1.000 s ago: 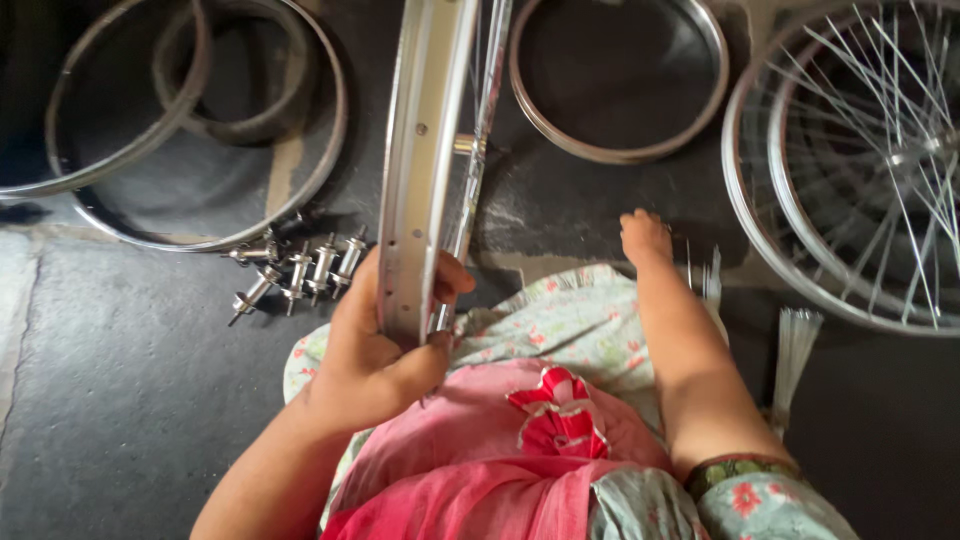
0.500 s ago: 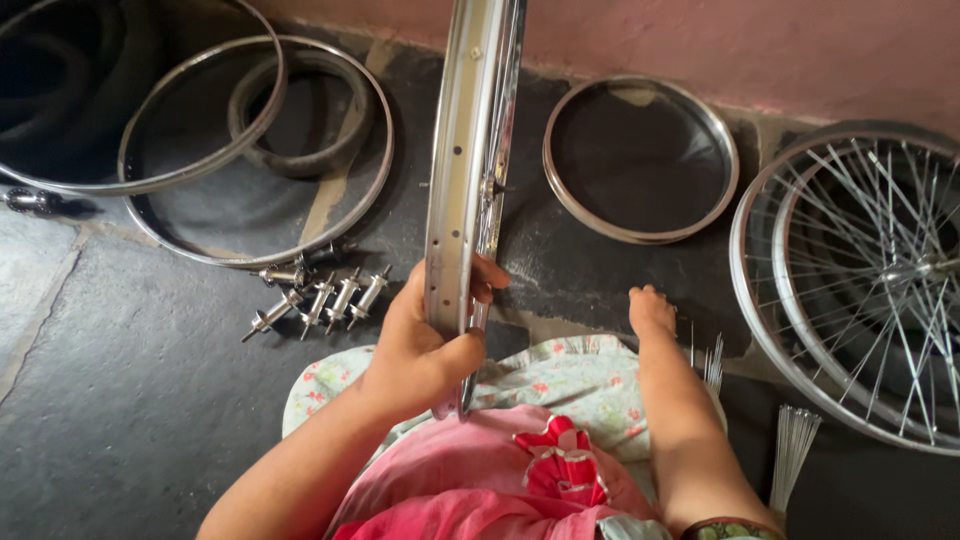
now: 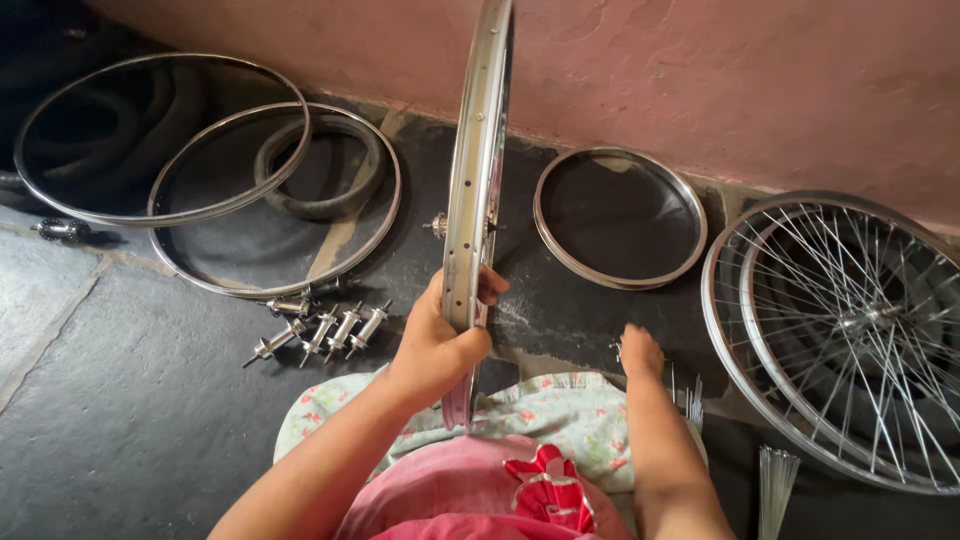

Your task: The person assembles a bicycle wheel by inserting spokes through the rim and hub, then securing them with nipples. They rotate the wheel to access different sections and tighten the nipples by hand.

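My left hand point(image 3: 440, 338) grips the lower part of a shiny bicycle wheel rim point(image 3: 478, 170) that stands upright on edge in front of me, with its hub point(image 3: 440, 224) showing at the side. My right hand point(image 3: 640, 352) is down on the dark floor to the right, fingers curled over some thin loose spokes point(image 3: 690, 392). Whether it has hold of one is hidden. My lap is covered by pink and floral cloth point(image 3: 540, 440).
A row of several metal hub axles point(image 3: 322, 330) lies left of my knee. Bare rims point(image 3: 275, 200) and a rubber tube point(image 3: 320, 165) lie at the left, a small rim point(image 3: 620, 217) ahead, spoked wheels point(image 3: 850, 330) at the right. A pink wall point(image 3: 700, 80) rises behind.
The view has tilted up, showing the wall. My left hand keeps hold of the upright rim. My right hand stays low on the floor by the spokes.
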